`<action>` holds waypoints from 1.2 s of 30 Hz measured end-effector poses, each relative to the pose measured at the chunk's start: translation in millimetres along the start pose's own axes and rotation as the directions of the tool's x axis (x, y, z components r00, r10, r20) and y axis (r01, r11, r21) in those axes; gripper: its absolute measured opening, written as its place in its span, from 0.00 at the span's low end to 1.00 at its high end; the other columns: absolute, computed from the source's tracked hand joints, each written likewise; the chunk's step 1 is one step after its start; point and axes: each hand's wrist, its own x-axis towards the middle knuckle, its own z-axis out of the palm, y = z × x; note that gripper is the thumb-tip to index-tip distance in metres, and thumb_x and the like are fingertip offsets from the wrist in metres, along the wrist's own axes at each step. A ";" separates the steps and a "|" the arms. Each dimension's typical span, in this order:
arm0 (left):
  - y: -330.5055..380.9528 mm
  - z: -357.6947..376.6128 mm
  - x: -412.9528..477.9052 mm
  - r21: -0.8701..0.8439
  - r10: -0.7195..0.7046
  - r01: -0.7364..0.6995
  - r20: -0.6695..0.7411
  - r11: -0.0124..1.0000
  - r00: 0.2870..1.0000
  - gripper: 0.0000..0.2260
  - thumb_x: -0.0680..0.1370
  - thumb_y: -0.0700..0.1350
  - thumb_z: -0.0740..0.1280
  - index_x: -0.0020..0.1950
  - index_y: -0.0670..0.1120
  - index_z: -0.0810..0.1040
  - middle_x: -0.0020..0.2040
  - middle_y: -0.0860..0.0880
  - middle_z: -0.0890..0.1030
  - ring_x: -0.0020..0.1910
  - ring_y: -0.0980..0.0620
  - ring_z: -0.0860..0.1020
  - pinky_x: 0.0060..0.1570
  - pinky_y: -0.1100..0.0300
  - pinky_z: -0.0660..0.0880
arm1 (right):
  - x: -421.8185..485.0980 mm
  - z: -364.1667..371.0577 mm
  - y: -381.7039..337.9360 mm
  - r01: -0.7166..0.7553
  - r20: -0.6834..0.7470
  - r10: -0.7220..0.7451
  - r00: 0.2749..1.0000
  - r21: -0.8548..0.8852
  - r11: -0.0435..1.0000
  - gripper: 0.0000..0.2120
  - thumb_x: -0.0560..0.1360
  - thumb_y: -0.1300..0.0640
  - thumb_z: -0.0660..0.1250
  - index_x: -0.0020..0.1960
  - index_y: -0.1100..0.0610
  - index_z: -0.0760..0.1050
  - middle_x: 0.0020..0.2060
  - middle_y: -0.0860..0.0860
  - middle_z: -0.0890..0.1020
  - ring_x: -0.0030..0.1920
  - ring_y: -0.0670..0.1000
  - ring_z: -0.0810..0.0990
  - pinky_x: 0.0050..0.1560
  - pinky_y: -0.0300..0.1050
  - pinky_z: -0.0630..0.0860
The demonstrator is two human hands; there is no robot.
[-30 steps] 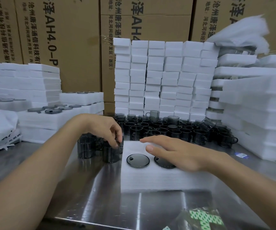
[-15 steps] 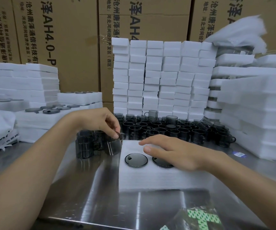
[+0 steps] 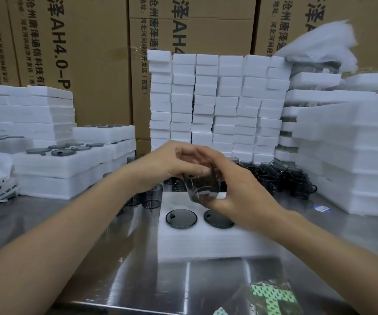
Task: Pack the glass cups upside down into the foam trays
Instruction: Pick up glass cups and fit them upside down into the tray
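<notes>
A smoky grey glass cup point(image 3: 200, 186) hangs tilted above the white foam tray point(image 3: 206, 242) on the steel table. My left hand point(image 3: 174, 162) grips it from the top left, and my right hand point(image 3: 235, 192) holds it from the right and below. Two cups sit upside down in the tray, their round grey bases showing: one at the left point(image 3: 181, 218), one partly under my right hand point(image 3: 216, 220). Loose cups point(image 3: 151, 196) stand just left of the tray, and several more point(image 3: 281, 178) crowd the table behind it.
Packed foam trays point(image 3: 65, 164) are stacked at the left, plain foam stacks at the right point(image 3: 347, 155) and a wall of foam blocks point(image 3: 217, 105) behind. Cardboard boxes point(image 3: 88, 53) line the back. A plastic bag with green print point(image 3: 272, 296) lies at the near table edge.
My left hand lifted a cup from beside the tray and brought it right, over the tray. My right hand rose off the foam and took hold of the same cup.
</notes>
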 end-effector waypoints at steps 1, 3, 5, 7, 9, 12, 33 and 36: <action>-1.3 5.4 0.7 -0.028 -0.011 0.011 0.006 1.000 1.000 0.14 0.76 0.44 0.79 0.60 0.43 0.87 0.58 0.41 0.88 0.60 0.43 0.86 0.69 0.43 0.79 | 0.1 -0.1 0.6 0.003 0.006 -0.003 1.000 0.011 1.000 0.42 0.72 0.45 0.79 0.79 0.31 0.60 0.66 0.36 0.80 0.62 0.43 0.82 0.63 0.52 0.80; -2.1 8.9 1.1 -0.086 -0.039 0.041 0.025 0.995 0.999 0.13 0.76 0.45 0.78 0.60 0.46 0.88 0.58 0.43 0.88 0.61 0.44 0.86 0.67 0.48 0.81 | 0.2 -0.6 0.8 0.020 -0.028 -0.021 0.999 -0.022 1.000 0.39 0.69 0.41 0.77 0.76 0.30 0.65 0.62 0.36 0.83 0.59 0.43 0.83 0.60 0.51 0.81; -2.3 6.8 0.8 -0.122 -0.061 0.068 0.066 0.990 0.996 0.10 0.76 0.49 0.78 0.56 0.50 0.88 0.55 0.47 0.88 0.59 0.46 0.86 0.62 0.52 0.80 | -0.5 -0.7 -0.4 0.015 -0.067 -0.020 0.998 -0.083 0.996 0.35 0.68 0.35 0.75 0.73 0.30 0.67 0.56 0.36 0.85 0.54 0.43 0.84 0.55 0.50 0.82; -4.6 4.4 1.2 -0.134 -0.087 0.096 0.074 0.986 0.993 0.10 0.75 0.51 0.78 0.54 0.50 0.87 0.54 0.45 0.87 0.57 0.46 0.85 0.61 0.50 0.80 | -1.0 0.6 0.1 -0.015 -0.082 0.001 0.997 -0.174 0.985 0.35 0.68 0.30 0.74 0.72 0.29 0.67 0.50 0.36 0.86 0.49 0.43 0.84 0.50 0.50 0.82; -7.7 4.3 3.3 -0.141 -0.126 0.132 0.048 0.981 0.991 0.13 0.77 0.52 0.77 0.59 0.49 0.87 0.58 0.40 0.87 0.57 0.44 0.85 0.64 0.46 0.79 | -0.5 2.3 2.4 -0.064 -0.095 0.041 0.995 -0.248 0.967 0.35 0.68 0.27 0.73 0.72 0.32 0.69 0.48 0.38 0.87 0.48 0.46 0.85 0.48 0.50 0.82; -8.6 6.1 6.2 -0.218 -0.207 0.210 0.039 0.953 0.978 0.22 0.79 0.62 0.72 0.66 0.49 0.85 0.61 0.43 0.87 0.58 0.44 0.87 0.59 0.50 0.83 | 2.9 0.8 6.9 -0.193 -0.113 0.167 0.979 -0.278 0.941 0.32 0.68 0.26 0.73 0.68 0.38 0.74 0.49 0.41 0.87 0.52 0.49 0.85 0.50 0.52 0.82; -17.6 23.2 5.3 0.692 0.660 -0.321 -0.298 0.647 0.689 0.29 0.75 0.45 0.77 0.75 0.54 0.76 0.68 0.63 0.80 0.68 0.57 0.78 0.60 0.68 0.72 | 3.9 -0.8 13.2 0.027 -0.150 -0.011 0.989 0.108 0.994 0.41 0.82 0.54 0.68 0.81 0.25 0.50 0.45 0.54 0.88 0.32 0.50 0.85 0.43 0.56 0.84; -22.4 27.9 5.3 0.704 0.666 -0.314 -0.298 0.637 0.683 0.30 0.74 0.44 0.77 0.76 0.53 0.76 0.67 0.63 0.80 0.67 0.58 0.77 0.60 0.68 0.72 | 4.7 -0.6 13.0 -0.017 -0.132 0.033 0.991 0.120 0.993 0.41 0.82 0.55 0.68 0.80 0.23 0.51 0.45 0.65 0.86 0.35 0.59 0.87 0.47 0.64 0.85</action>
